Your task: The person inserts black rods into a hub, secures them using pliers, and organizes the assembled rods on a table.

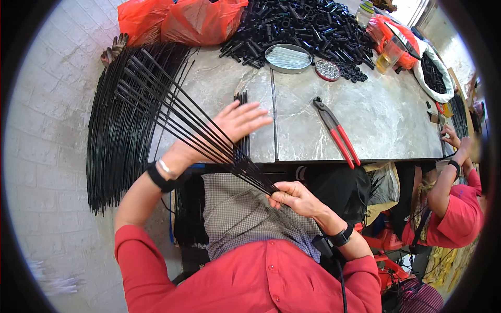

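Note:
My right hand (297, 198) is closed around the gathered lower ends of a fan of thin black rods (254, 176), just off the table's near edge. The rods spread up and to the left, with thicker tips at their far ends. My left hand (241, 121) is flat, fingers stretched out, and the rods cross over its palm and wrist. Partly hidden behind that hand, a small bunch of black rods (243, 146) lies on the table. A large pile of similar rods (117, 141) hangs over the table's left edge.
Red-handled cutters (336, 130) lie on the grey table (224, 68). Behind are a heap of black plastic parts (308, 31), a tray (288, 71) of silver pins, a red-rimmed dish (327, 80), orange bags (203, 23) and a cup (389, 57). Another person (456, 214) works at right.

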Available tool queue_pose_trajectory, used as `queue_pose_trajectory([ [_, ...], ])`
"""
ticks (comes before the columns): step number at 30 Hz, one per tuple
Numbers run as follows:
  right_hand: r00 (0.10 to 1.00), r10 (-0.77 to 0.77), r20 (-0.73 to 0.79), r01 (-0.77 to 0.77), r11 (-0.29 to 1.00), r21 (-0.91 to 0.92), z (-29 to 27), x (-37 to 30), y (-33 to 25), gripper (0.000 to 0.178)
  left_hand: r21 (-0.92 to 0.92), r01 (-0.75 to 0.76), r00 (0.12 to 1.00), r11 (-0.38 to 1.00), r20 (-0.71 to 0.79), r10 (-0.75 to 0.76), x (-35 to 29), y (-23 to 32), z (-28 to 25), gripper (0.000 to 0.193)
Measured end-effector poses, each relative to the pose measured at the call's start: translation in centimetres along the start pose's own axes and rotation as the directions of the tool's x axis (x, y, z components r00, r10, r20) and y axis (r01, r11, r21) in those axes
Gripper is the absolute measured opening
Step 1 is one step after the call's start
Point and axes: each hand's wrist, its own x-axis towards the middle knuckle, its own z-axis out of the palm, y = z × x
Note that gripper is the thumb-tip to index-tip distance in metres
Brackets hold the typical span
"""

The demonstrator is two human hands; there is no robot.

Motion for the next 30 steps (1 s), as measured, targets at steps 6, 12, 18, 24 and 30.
queue_pose_trajectory([
  [6,0.997,0.007,-0.074,-0.005,1.000,0.026,-0.9,1.1,2.8,0.019,-0.310,0.018,0.999,0.951,0.046,-0.004,-2.6,2.9,0.4,0.114],
  [12,0.989,-0.029,-0.144,0.006,0.987,-0.159,-2.1,3.9,4.7,0.022,-0.450,0.078,0.994,0.889,-0.029,-0.102,-1.5,2.2,2.5,0.050],
  [18,0.977,-0.108,-0.182,0.073,0.979,-0.191,-3.8,6.7,8.8,0.023,-0.213,0.080,0.997,0.974,-0.007,-0.083,-0.9,3.2,4.2,0.039],
  [24,0.979,-0.116,-0.165,0.080,0.975,-0.207,-4.0,6.7,8.7,0.025,-0.267,-0.020,1.000,0.963,0.006,0.023,0.4,2.8,4.2,0.043],
  [30,0.965,-0.075,-0.253,-0.208,0.370,-0.905,-1.5,2.2,0.1,0.036,-0.121,-0.106,0.993,0.987,-0.054,0.100,-0.1,2.3,5.8,0.051],
])
